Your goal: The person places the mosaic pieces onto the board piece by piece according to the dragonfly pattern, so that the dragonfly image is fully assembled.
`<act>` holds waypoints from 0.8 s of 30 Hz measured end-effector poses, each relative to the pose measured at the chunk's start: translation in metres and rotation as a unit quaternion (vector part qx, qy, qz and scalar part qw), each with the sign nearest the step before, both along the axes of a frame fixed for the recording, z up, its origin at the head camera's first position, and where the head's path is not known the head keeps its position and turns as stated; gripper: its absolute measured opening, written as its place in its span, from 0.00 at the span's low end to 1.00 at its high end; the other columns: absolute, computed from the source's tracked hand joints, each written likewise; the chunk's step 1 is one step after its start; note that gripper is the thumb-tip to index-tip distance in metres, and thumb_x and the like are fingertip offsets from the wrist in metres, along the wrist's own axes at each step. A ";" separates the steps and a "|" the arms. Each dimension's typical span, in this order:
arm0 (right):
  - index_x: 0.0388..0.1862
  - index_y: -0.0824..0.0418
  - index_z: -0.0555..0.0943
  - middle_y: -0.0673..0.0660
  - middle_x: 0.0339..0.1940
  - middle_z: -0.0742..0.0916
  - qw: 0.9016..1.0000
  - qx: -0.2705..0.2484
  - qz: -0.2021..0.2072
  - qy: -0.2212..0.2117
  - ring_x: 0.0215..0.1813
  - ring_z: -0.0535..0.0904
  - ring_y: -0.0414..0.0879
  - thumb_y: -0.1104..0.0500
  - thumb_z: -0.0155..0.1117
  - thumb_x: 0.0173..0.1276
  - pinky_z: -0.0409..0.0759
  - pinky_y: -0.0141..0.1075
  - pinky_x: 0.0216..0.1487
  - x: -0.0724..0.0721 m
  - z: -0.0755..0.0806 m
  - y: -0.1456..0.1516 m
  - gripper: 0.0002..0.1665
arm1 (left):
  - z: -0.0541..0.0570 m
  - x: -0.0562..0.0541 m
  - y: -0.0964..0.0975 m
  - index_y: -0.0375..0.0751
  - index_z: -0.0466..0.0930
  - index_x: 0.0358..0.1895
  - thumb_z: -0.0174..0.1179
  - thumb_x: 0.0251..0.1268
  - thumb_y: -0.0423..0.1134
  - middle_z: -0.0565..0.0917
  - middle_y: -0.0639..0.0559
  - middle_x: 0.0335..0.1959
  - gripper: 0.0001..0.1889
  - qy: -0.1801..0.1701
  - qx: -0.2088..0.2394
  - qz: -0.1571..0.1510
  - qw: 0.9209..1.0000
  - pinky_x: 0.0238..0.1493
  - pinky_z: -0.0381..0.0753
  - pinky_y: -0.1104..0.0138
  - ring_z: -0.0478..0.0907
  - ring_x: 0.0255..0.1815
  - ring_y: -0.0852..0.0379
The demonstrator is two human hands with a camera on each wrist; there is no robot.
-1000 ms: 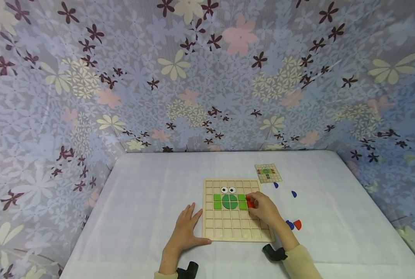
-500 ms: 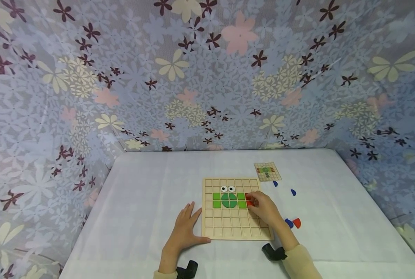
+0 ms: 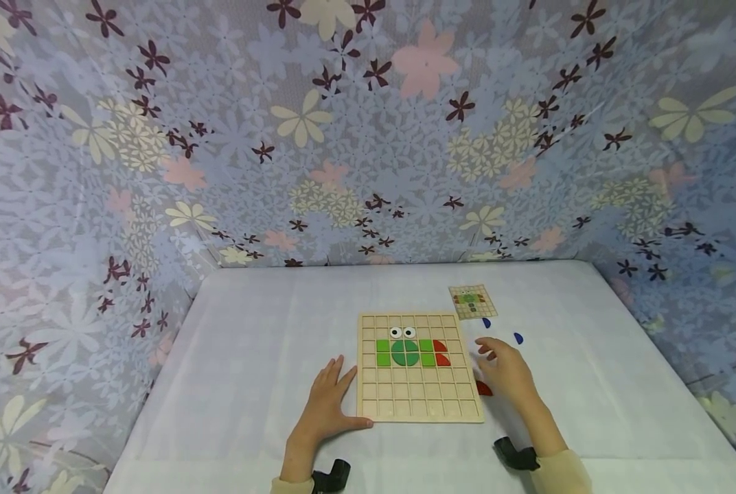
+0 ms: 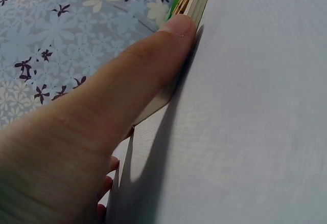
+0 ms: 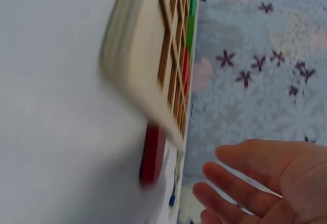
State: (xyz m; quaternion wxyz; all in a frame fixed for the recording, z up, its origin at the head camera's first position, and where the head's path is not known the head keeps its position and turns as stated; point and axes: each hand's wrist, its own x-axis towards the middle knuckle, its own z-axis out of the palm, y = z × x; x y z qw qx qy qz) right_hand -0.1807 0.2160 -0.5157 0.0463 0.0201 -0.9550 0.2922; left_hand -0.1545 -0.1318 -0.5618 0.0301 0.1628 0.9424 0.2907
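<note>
A square wooden grid board [image 3: 405,409] lies on the table. In it sit white eye tiles [image 3: 401,332], a green circle made of quarter tiles [image 3: 405,353], light green square tiles [image 3: 427,353] and two red quarter tiles [image 3: 442,353]. My left hand [image 3: 326,403] rests at the board's near left corner, its thumb [image 4: 148,65] straight along the near edge. My right hand [image 3: 509,370] hovers just right of the board, fingers loosely bent and apart, with nothing seen between them. Below it a loose red piece [image 3: 483,388] lies against the board's right edge.
A small picture card [image 3: 472,302] with a similar pattern lies behind the board's far right corner. Two blue pieces [image 3: 486,322] [image 3: 518,338] lie near it. Flowered fabric walls [image 3: 368,137] surround the white tabletop [image 3: 269,309].
My right hand has let go of the red tile and moved right, off the board, uncovering two red tiles there. It now covers where loose blue and red pieces lay. My left hand stays.
</note>
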 end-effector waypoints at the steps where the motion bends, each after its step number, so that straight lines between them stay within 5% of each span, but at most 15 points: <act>1: 0.56 0.68 0.77 0.64 0.41 0.86 1.000 0.003 -0.009 -0.003 0.43 0.80 0.57 0.66 0.63 0.61 0.80 0.48 0.39 0.002 0.000 0.004 0.23 | 0.000 0.000 0.000 0.42 0.64 0.70 0.74 0.32 0.63 0.57 0.39 0.75 0.55 0.000 0.001 0.000 1.000 0.74 0.53 0.44 0.50 0.77 0.38; 15: 0.56 0.72 0.74 0.67 0.40 0.84 0.998 0.020 -0.053 -0.034 0.43 0.80 0.60 0.69 0.65 0.57 0.82 0.52 0.41 0.027 0.001 0.053 0.26 | 0.000 0.001 0.000 0.40 0.65 0.69 0.75 0.32 0.62 0.57 0.37 0.75 0.55 -0.001 0.008 -0.001 1.000 0.74 0.53 0.43 0.50 0.76 0.37; 24: 0.58 0.76 0.71 0.67 0.37 0.83 0.994 0.023 -0.051 -0.093 0.39 0.79 0.56 0.63 0.72 0.52 0.81 0.48 0.38 0.037 -0.004 0.068 0.35 | -0.001 0.002 0.000 0.40 0.65 0.69 0.75 0.32 0.61 0.57 0.37 0.75 0.55 0.009 0.022 -0.002 1.000 0.73 0.53 0.42 0.51 0.76 0.37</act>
